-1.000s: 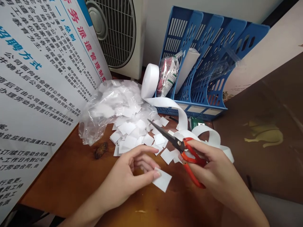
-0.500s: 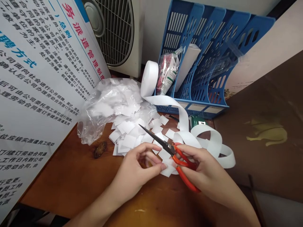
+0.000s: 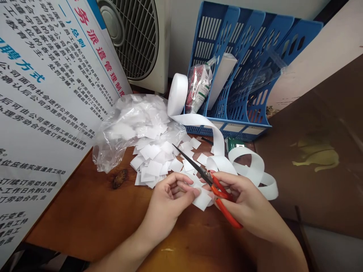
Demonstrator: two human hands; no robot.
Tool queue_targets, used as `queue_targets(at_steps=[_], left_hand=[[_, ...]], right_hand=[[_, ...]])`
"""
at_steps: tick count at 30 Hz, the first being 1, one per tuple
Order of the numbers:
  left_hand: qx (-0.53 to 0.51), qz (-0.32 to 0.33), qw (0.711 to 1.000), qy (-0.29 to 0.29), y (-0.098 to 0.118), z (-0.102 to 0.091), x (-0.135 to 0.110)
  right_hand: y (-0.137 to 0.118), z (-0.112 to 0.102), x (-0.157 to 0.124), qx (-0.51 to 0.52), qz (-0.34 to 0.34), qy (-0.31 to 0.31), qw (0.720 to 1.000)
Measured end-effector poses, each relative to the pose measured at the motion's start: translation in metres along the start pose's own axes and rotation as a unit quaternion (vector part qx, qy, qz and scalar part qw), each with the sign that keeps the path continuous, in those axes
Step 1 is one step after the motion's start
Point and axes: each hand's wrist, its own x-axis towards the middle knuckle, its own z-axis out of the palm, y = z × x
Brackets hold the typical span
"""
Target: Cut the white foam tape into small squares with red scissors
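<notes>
Head view: in left hand (image 3: pixel 168 202), white tape (image 3: pixel 203 201), likely light, bendy, best held by edges; in right hand (image 3: pixel 244 200), red-handled scissors (image 3: pixel 209 179).

On the wooden table (image 3: pixel 82 215) lie white squares (image 3: pixel 154 166), a looped strip (image 3: pixel 256 170), a bag (image 3: pixel 109 153), a rack (image 3: pixel 210 28) and apparently a green packet (image 3: pixel 234 142).

Soft, dim light, a warm shine glows on the table (image 3: pixel 85 219), tiny sparkles dot the clear bag (image 3: pixel 109 153), white squares (image 3: pixel 153 152) look brightest, the brown panel (image 3: pixel 314 192) sits in shade, small words on the board (image 3: pixel 56 124) look fuzzy, edges look stretched.
</notes>
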Motion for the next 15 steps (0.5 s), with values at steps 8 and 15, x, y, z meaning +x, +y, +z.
queue_targets(at_steps=[8,15], left_hand=[[0.07,0.065,0.994,0.048,-0.0017,0.002,-0.0048],[0.099,-0.01,0.995,-0.022,0.0014,-0.003,-0.0064]], right_hand=[[0.0023,0.0014,-0.0006,-0.013,0.002,0.012,1.0],[-0.0026,0.0012,-0.0001,-0.067,-0.028,0.007,0.997]])
